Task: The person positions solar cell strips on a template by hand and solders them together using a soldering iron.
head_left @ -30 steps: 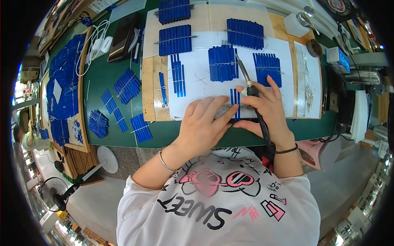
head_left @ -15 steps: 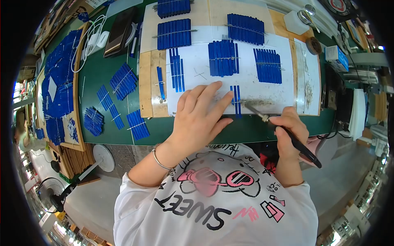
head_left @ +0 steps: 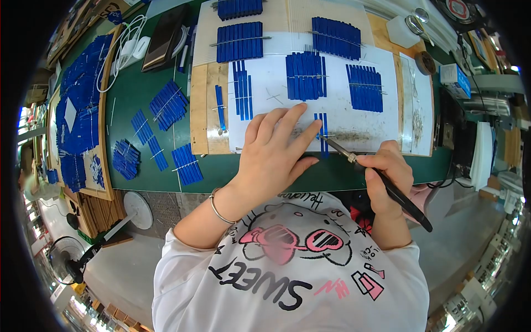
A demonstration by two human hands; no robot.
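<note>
My right hand (head_left: pixel 387 174) is closed around the dark handle of a soldering iron (head_left: pixel 394 191). The iron's metal tip points left and meets a pair of narrow blue strips (head_left: pixel 324 146) at the board's front edge, where a thin wire crosses them. My left hand (head_left: pixel 274 146) lies palm down with fingers spread on the white sheet (head_left: pixel 265 119). Its index fingertip is at the left side of these strips, seemingly touching them. Beyond the hands lie bundles of blue strips joined by thin wires, such as one bundle (head_left: pixel 307 76) in the middle and another (head_left: pixel 365 88) at right.
Several more blue strip groups lie on the green table (head_left: pixel 221 174) at left. Past them is a wooden tray (head_left: pixel 104 185) heaped with blue pieces. A dark case (head_left: pixel 164 41) and white cable (head_left: pixel 119 61) sit at the back left, a white bottle (head_left: pixel 402 32) at the back right.
The soldering iron's tip has moved slightly left onto the strips. My left hand keeps its spread pose, and the whole view has shifted a little.
</note>
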